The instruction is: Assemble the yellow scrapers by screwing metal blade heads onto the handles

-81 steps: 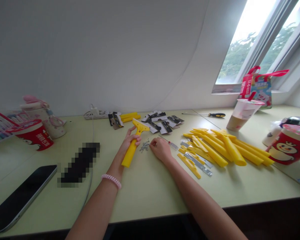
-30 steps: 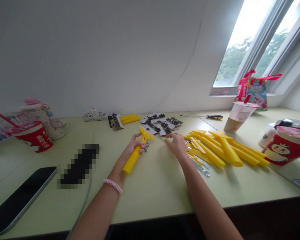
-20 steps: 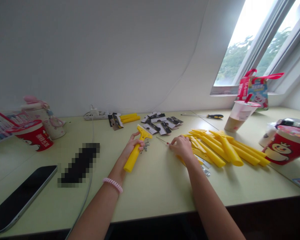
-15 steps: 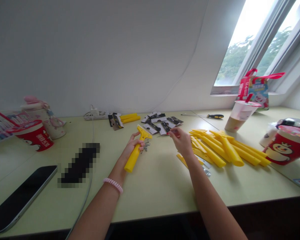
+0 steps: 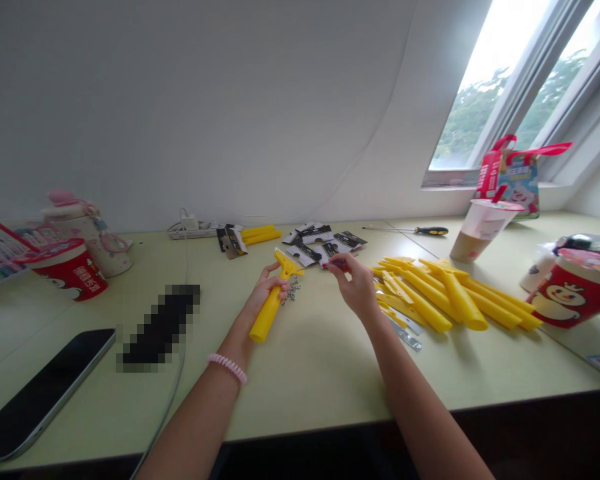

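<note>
My left hand (image 5: 266, 293) is closed around the yellow handle of a scraper (image 5: 266, 319), its T-shaped head tilted up and away from me. Just right of that head, several small metal screws (image 5: 291, 292) lie loose on the table. My right hand (image 5: 356, 283) pinches a small dark-red object (image 5: 337, 262), possibly a slim screwdriver; the fingers hide most of it. Black-and-white cardboard sleeves (image 5: 305, 253) lie scattered beyond both hands. Beside my right wrist is a pile of yellow scraper handles (image 5: 430, 300), with flat metal blades (image 5: 406, 335) at its near side.
A long screwdriver (image 5: 430, 231) lies at the back right. Cups stand at both sides: a red cup (image 5: 75, 270), a clear cup (image 5: 483, 230) and another red cup (image 5: 570, 293). A tablet or phone (image 5: 45, 393), a cable (image 5: 173, 393) and a power strip (image 5: 195, 230) occupy the left.
My right hand has moved left toward the scraper head with the small dark-red object, uncovering more of the blades. My left hand and the scraper have hardly moved.
</note>
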`<action>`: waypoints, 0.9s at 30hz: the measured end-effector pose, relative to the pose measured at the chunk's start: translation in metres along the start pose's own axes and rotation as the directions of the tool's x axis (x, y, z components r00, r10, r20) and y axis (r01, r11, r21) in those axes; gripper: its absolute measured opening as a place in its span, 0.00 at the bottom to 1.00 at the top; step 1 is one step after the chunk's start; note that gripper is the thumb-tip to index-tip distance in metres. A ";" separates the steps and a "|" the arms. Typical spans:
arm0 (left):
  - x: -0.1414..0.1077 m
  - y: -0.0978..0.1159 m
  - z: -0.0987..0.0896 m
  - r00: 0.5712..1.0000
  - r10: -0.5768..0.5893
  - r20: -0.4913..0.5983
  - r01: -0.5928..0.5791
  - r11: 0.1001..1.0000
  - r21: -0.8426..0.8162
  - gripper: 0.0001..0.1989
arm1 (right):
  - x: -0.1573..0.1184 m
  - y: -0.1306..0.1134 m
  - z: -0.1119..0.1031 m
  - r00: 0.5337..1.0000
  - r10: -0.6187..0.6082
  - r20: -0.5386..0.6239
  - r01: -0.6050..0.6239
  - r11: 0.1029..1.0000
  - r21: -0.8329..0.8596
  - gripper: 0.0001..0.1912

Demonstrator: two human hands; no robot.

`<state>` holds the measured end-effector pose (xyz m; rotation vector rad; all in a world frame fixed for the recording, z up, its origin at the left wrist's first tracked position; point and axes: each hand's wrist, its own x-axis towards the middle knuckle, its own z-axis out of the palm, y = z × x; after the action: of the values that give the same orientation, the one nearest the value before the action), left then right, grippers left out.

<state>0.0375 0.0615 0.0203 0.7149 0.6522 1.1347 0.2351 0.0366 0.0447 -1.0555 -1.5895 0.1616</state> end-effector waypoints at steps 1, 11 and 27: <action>0.000 0.000 -0.001 1.000 -0.004 0.014 0.004 1.000 0.007 0.28 | 0.000 0.000 0.000 1.000 0.002 0.000 -0.002 1.000 0.000 0.05; 0.000 0.000 0.001 1.000 -0.003 0.002 0.003 1.000 -0.025 0.30 | -0.001 0.002 0.001 0.999 0.036 0.001 -0.036 0.999 0.016 0.05; -0.003 0.000 -0.002 0.994 -0.009 0.107 0.004 0.999 0.048 0.29 | -0.004 0.005 -0.003 0.995 0.065 -0.080 -0.079 0.978 -0.193 0.16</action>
<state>0.0352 0.0587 0.0192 0.8082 0.5918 1.0703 0.2404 0.0352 0.0400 -1.2583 -1.5238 0.0141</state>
